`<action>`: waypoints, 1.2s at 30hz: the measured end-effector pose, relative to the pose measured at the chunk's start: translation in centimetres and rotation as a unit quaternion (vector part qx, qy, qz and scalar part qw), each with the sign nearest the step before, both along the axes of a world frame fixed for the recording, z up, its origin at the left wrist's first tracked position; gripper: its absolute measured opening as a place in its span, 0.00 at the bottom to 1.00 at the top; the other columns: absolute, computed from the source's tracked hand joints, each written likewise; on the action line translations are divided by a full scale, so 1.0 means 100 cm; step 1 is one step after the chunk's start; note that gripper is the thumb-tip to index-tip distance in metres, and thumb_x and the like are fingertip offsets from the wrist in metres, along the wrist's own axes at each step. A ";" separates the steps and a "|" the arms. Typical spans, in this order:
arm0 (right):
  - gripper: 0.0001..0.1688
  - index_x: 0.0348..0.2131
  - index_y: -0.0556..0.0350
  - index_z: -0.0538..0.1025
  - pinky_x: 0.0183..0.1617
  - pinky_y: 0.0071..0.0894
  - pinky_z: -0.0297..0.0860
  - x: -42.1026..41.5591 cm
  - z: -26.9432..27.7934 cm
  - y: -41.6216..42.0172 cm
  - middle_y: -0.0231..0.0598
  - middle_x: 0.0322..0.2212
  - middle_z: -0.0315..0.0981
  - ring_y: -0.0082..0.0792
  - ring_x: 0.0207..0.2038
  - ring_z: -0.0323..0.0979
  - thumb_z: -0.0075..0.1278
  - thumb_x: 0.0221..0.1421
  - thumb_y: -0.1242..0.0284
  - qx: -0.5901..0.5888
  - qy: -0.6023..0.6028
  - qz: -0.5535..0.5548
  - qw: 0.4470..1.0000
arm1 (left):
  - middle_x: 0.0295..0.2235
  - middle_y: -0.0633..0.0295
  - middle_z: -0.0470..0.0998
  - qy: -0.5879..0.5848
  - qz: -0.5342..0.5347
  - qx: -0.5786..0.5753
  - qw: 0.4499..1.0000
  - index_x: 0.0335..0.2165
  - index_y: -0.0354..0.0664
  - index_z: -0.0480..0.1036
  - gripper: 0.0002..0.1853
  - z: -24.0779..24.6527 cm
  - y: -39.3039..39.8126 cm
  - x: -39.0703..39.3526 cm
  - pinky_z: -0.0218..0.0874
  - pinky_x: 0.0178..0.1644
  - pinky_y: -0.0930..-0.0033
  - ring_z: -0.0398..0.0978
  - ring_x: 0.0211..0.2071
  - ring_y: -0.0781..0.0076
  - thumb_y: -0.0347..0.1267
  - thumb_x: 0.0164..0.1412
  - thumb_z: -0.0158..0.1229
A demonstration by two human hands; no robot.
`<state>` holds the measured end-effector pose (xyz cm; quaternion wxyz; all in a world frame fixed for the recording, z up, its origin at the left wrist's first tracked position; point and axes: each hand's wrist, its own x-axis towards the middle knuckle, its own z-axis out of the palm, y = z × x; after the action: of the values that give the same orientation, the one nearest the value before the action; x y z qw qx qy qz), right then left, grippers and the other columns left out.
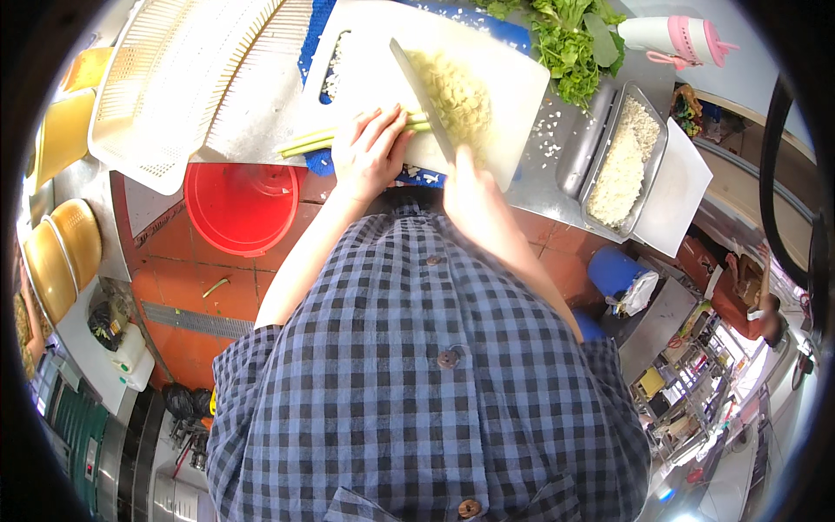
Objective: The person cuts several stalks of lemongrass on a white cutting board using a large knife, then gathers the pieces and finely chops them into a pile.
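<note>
On a white plastic cutting board (372, 59), my left hand (370, 153) presses several long green vegetable stalks (306, 142) flat, fingers spread over them. Their cut ends stick out to the right of my fingers. My right hand (479, 192) grips a kitchen knife (424, 101), whose blade crosses the stalks just right of my left fingertips. Beyond the blade lies a pile of pale green slices (460, 98). The knife's handle is hidden inside my right hand. A blue cloth (318, 49) shows under the board, with small white bits on it.
A white plastic basket (153, 91) stands at the left, above a red bucket (241, 209) on the floor. To the right are leafy greens (571, 59), a metal tray (587, 189) of chopped white pieces (620, 176) and a pink-and-white tumbler (678, 40). Another person (743, 293) is farther right.
</note>
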<state>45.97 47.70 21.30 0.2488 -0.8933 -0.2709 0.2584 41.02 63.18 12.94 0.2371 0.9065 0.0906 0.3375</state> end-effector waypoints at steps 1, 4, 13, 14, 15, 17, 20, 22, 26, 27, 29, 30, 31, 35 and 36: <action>0.12 0.36 0.69 0.58 0.23 0.53 0.67 0.005 -0.015 0.010 0.64 0.14 0.67 0.61 0.21 0.70 0.39 0.50 0.79 0.023 -0.015 -0.001 1.000 | 0.36 0.66 0.78 -0.002 -0.004 0.001 1.000 0.31 0.43 0.76 0.13 0.000 0.000 0.000 0.65 0.42 0.69 0.73 0.35 0.68 0.30 0.42 0.65; 0.12 0.36 0.69 0.58 0.22 0.53 0.66 0.026 -0.034 0.026 0.63 0.14 0.67 0.61 0.20 0.70 0.38 0.50 0.80 0.062 -0.035 0.007 0.997 | 0.36 0.66 0.78 -0.005 -0.007 0.001 1.000 0.31 0.43 0.76 0.13 0.000 0.000 0.002 0.65 0.42 0.69 0.73 0.35 0.68 0.30 0.42 0.65; 0.14 0.38 0.70 0.58 0.24 0.51 0.67 0.004 -0.009 0.011 0.63 0.15 0.68 0.59 0.21 0.71 0.38 0.51 0.78 -0.003 0.004 -0.002 1.000 | 0.36 0.66 0.78 -0.001 0.001 -0.008 1.000 0.32 0.44 0.77 0.13 0.000 0.000 0.000 0.64 0.42 0.69 0.73 0.35 0.68 0.30 0.41 0.65; 0.14 0.38 0.70 0.58 0.24 0.51 0.67 0.009 -0.015 0.019 0.62 0.15 0.68 0.59 0.22 0.71 0.38 0.51 0.78 0.001 -0.017 -0.001 1.000 | 0.35 0.66 0.77 -0.007 0.003 -0.007 1.000 0.32 0.44 0.76 0.13 -0.001 -0.001 0.002 0.64 0.42 0.68 0.73 0.35 0.69 0.30 0.41 0.65; 0.14 0.38 0.70 0.58 0.24 0.51 0.67 0.014 -0.022 0.030 0.62 0.15 0.68 0.59 0.22 0.71 0.38 0.51 0.78 0.006 -0.038 0.001 0.999 | 0.35 0.66 0.77 -0.008 0.000 -0.007 1.000 0.31 0.44 0.76 0.13 -0.001 -0.002 0.002 0.64 0.42 0.69 0.73 0.35 0.69 0.30 0.41 0.65; 0.14 0.38 0.70 0.58 0.24 0.50 0.68 0.023 -0.028 0.038 0.63 0.16 0.68 0.59 0.22 0.71 0.38 0.51 0.78 0.029 -0.039 0.002 0.999 | 0.35 0.66 0.77 -0.009 -0.009 -0.004 1.000 0.31 0.43 0.76 0.13 0.001 0.001 0.002 0.64 0.42 0.69 0.73 0.35 0.69 0.30 0.41 0.65; 0.13 0.37 0.69 0.58 0.24 0.52 0.67 0.028 -0.016 0.026 0.64 0.15 0.68 0.60 0.22 0.71 0.37 0.52 0.78 0.055 -0.010 0.013 0.998 | 0.36 0.66 0.78 0.010 -0.003 -0.008 1.000 0.32 0.43 0.77 0.12 0.001 0.000 0.000 0.64 0.43 0.71 0.73 0.36 0.68 0.29 0.42 0.65; 0.12 0.37 0.69 0.58 0.24 0.52 0.67 0.011 0.009 0.009 0.64 0.15 0.67 0.60 0.22 0.71 0.37 0.52 0.78 -0.003 0.014 0.007 1.000 | 0.36 0.66 0.78 0.006 -0.004 -0.011 1.000 0.32 0.43 0.77 0.12 0.001 0.000 0.000 0.64 0.43 0.71 0.73 0.36 0.68 0.29 0.42 0.65; 0.15 0.39 0.71 0.59 0.23 0.52 0.67 -0.002 0.010 0.000 0.63 0.15 0.67 0.59 0.21 0.71 0.37 0.51 0.79 -0.047 0.036 -0.001 0.998 | 0.35 0.66 0.78 -0.007 -0.002 0.004 1.000 0.30 0.43 0.76 0.12 0.000 0.002 0.000 0.65 0.41 0.70 0.73 0.35 0.69 0.30 0.42 0.64; 0.17 0.40 0.72 0.58 0.23 0.52 0.67 -0.003 0.003 0.003 0.63 0.14 0.67 0.59 0.21 0.71 0.37 0.50 0.79 -0.026 0.000 0.000 1.000 | 0.35 0.66 0.78 -0.008 -0.008 0.004 1.000 0.30 0.43 0.76 0.12 0.001 0.001 0.001 0.65 0.40 0.70 0.73 0.35 0.69 0.30 0.42 0.64; 0.20 0.43 0.74 0.58 0.22 0.51 0.67 0.004 -0.029 0.018 0.62 0.14 0.68 0.59 0.20 0.71 0.37 0.50 0.80 0.018 -0.074 0.007 0.997 | 0.36 0.66 0.78 -0.003 -0.013 -0.004 1.000 0.31 0.44 0.77 0.12 0.002 -0.002 0.001 0.64 0.42 0.71 0.73 0.35 0.68 0.29 0.42 0.65; 0.24 0.46 0.76 0.56 0.22 0.51 0.67 0.011 -0.039 0.023 0.62 0.15 0.68 0.58 0.20 0.71 0.38 0.49 0.80 0.044 -0.067 0.001 0.997 | 0.36 0.66 0.78 0.001 -0.013 -0.005 1.000 0.31 0.44 0.77 0.12 0.002 -0.001 0.000 0.64 0.43 0.71 0.73 0.36 0.68 0.29 0.42 0.65; 0.22 0.44 0.75 0.57 0.22 0.51 0.67 0.011 -0.040 0.020 0.62 0.15 0.68 0.58 0.20 0.71 0.38 0.49 0.80 0.048 -0.045 0.000 0.998 | 0.36 0.66 0.78 0.004 -0.012 -0.005 1.000 0.31 0.44 0.77 0.12 0.002 0.000 -0.002 0.64 0.43 0.71 0.73 0.35 0.68 0.29 0.42 0.65; 0.14 0.37 0.71 0.58 0.23 0.52 0.66 0.009 0.005 0.010 0.63 0.14 0.67 0.60 0.20 0.70 0.38 0.49 0.80 0.006 -0.002 0.010 1.000 | 0.35 0.66 0.78 0.003 -0.005 -0.010 1.000 0.31 0.44 0.77 0.12 0.002 -0.001 0.000 0.64 0.43 0.71 0.73 0.35 0.68 0.29 0.42 0.65; 0.13 0.36 0.70 0.58 0.23 0.53 0.66 0.003 0.013 0.008 0.63 0.14 0.67 0.60 0.20 0.70 0.39 0.50 0.80 -0.009 0.005 0.008 1.000 | 0.35 0.66 0.78 0.005 -0.005 -0.010 1.000 0.31 0.44 0.77 0.12 0.001 0.000 0.000 0.64 0.43 0.71 0.73 0.36 0.68 0.29 0.42 0.65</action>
<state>46.23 48.46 22.60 0.2403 -0.8917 -0.2747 0.2678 40.97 63.17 13.02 0.2476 0.9060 0.0911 0.3311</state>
